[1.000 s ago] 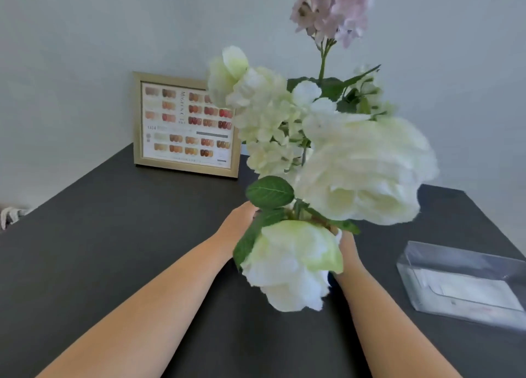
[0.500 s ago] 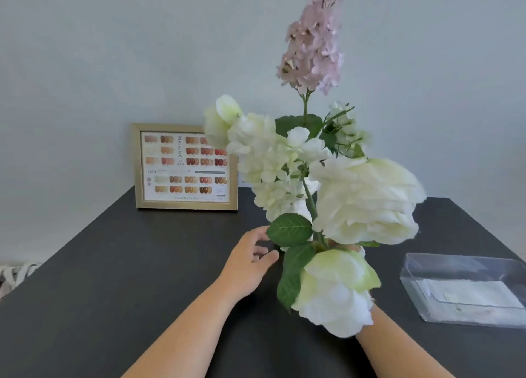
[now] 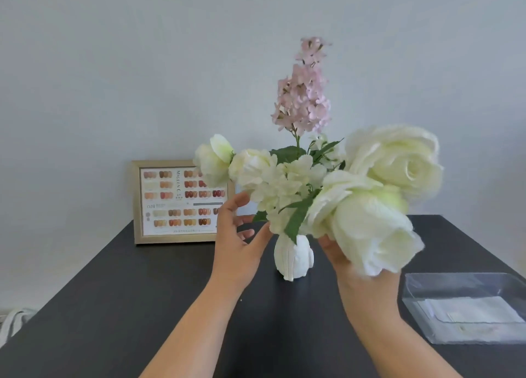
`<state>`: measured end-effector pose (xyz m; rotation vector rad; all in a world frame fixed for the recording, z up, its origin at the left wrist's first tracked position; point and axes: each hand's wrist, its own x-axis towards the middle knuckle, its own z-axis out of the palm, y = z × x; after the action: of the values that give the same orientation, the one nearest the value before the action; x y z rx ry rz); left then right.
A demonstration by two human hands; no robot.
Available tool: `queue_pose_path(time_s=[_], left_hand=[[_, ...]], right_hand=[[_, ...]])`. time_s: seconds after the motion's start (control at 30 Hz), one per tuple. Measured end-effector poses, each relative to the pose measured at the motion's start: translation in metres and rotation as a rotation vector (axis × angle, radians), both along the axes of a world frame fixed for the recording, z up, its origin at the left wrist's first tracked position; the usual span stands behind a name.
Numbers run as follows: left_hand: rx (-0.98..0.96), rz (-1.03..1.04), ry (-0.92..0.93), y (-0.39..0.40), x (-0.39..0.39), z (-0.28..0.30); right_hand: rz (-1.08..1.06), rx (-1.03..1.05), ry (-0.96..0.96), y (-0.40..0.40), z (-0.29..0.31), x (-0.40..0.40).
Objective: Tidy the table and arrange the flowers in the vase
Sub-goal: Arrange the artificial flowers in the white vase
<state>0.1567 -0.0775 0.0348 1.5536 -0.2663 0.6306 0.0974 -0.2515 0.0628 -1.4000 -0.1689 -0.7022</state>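
A small white vase (image 3: 293,256) stands on the dark table (image 3: 136,306), holding a bouquet: a tall pink flower spike (image 3: 304,93), white blooms (image 3: 281,184) and green leaves. Two big white roses (image 3: 395,161) lean out to the right. My left hand (image 3: 236,235) hovers open just left of the vase, fingers spread near the lower blooms. To the right of the vase, my right hand (image 3: 358,281) is cupped under the lowest rose (image 3: 370,229). Its thumb is apart and its fingers are partly hidden behind the petals.
A gold-framed colour chart (image 3: 182,201) leans on the wall at the back left. A clear plastic box (image 3: 466,306) with white paper inside sits at the right edge. Pale cloth (image 3: 14,320) shows beyond the table's left edge.
The bouquet in its vase went from held up close to standing farther back on the table. Both hands have let go and opened beside it.
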Motion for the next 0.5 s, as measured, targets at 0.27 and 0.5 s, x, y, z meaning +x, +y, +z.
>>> queue_pose_path(time_s=[0.27, 0.5], left_hand=[[0.257, 0.001, -0.093, -0.016, -0.001, 0.013], [0.276, 0.012, -0.106, -0.012, 0.004, 0.017]], right_hand=[[0.128, 0.057, -0.208, -0.024, 0.054, 0.036], [0.172, 0.102, -0.206, -0.028, 0.083, 0.056]])
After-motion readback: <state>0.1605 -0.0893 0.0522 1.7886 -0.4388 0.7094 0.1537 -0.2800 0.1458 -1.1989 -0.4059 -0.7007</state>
